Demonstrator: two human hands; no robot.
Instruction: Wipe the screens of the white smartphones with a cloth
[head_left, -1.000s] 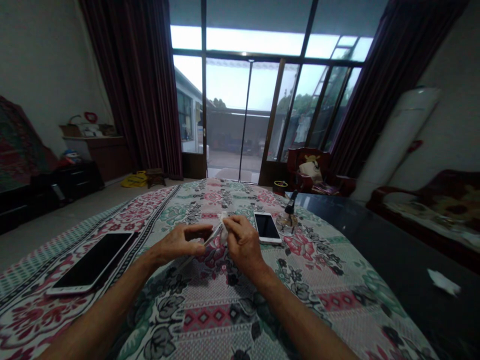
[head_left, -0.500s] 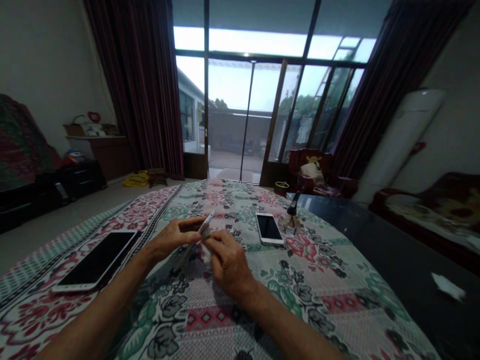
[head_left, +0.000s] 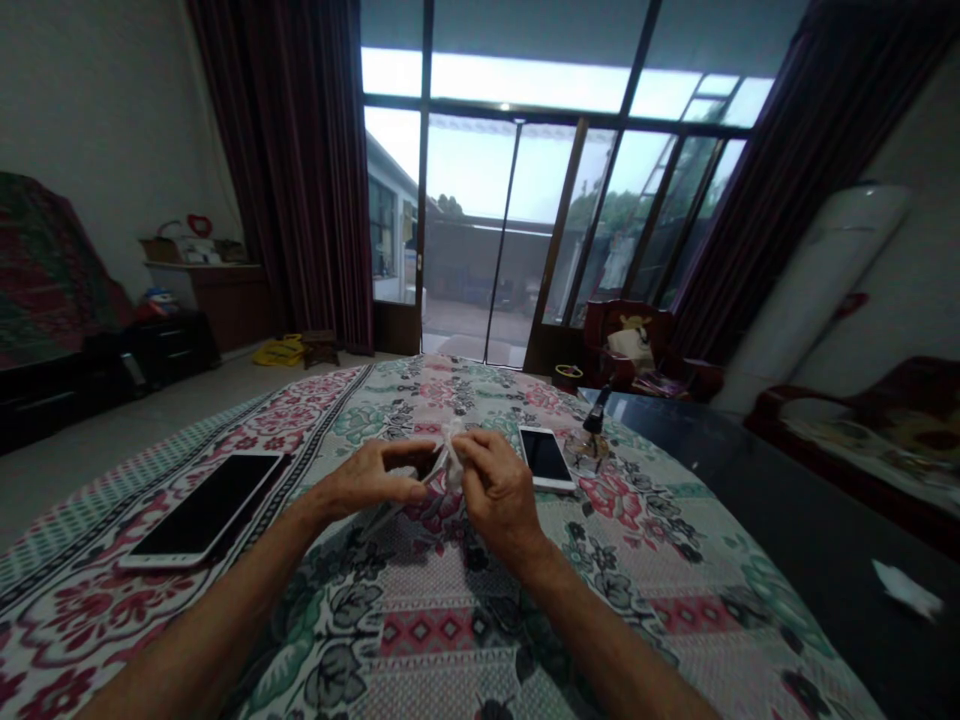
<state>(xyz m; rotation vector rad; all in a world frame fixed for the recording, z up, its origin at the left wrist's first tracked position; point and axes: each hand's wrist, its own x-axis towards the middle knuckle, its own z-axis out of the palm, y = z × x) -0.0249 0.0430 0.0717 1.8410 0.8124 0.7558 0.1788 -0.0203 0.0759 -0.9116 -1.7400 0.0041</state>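
Note:
My left hand (head_left: 379, 478) grips a thin, white-edged phone (head_left: 433, 472) between thumb and fingers, tilted and seen nearly edge-on. Much of it is hidden by the hand. A crumpled white tissue (head_left: 454, 458) is pinched in my right hand (head_left: 501, 490), against the upper edge of that phone. Just beyond my right hand lies a white phone (head_left: 547, 459) with a dark screen. To the left of my left forearm, a large white tablet-like phone (head_left: 206, 508) rests screen up.
A glass jar (head_left: 587, 450) with a black brush-like top stands right of the white phone. The patterned tablecloth (head_left: 600, 620) covers the table. Another crumpled white tissue (head_left: 907, 590) lies on the dark surface at the right. Chairs and glass doors are beyond.
My right hand has moved right and slightly up with the tissue, which now shows above the fingers. My left hand has shifted slightly right, and the held phone has tilted. The view has turned slightly.

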